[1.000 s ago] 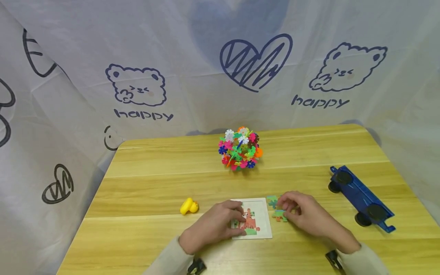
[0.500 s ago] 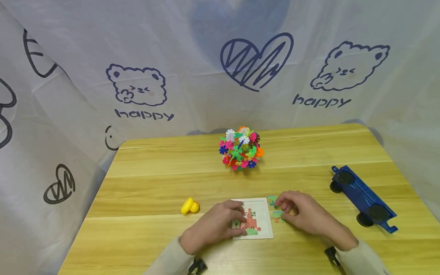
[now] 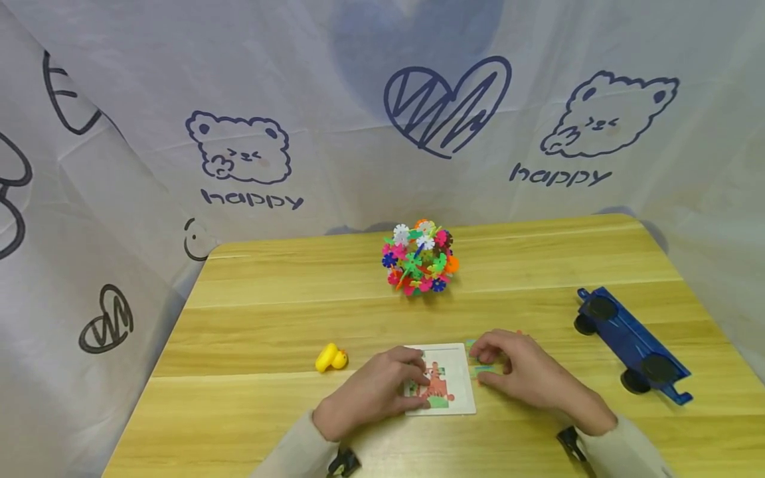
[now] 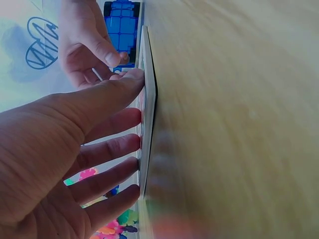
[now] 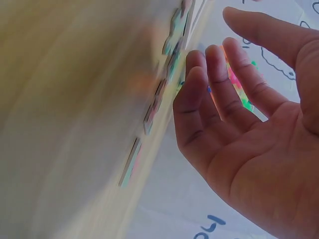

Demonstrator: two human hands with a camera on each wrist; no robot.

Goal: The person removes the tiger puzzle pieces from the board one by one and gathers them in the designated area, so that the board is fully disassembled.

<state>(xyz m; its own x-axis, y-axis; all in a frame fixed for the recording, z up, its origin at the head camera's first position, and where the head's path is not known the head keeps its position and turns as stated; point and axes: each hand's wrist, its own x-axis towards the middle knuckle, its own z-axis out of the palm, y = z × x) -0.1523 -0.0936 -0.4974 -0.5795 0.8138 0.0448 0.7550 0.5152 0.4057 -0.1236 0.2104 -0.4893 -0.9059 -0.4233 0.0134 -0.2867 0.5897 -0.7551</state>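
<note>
A white-framed jigsaw puzzle board (image 3: 463,392) lies flat near the table's front, with an orange striped animal picture partly filled in. My left hand (image 3: 376,388) rests on it, the fingertips touching its surface with fingers fairly straight, as the left wrist view confirms. Just right of the board, my right hand (image 3: 528,372) hovers over loose puzzle pieces (image 3: 471,344), which it partly hides. Seen from the right wrist, thumb and loosely bent fingers stand apart with nothing between them. Several thin puzzle pieces (image 5: 154,107) lie in a row on the table beside that hand.
A yellow toy duck (image 3: 329,358) is left of the left hand. Behind the board stands a ball of colourful flower-shaped pieces (image 3: 415,259). A blue wheeled toy (image 3: 636,342) lies on the right of the wooden table (image 3: 269,305). A printed white curtain (image 3: 346,159) hangs behind.
My right hand has shifted slightly left toward the board, covering more of the loose puzzle pieces. The left hand stays on the board.
</note>
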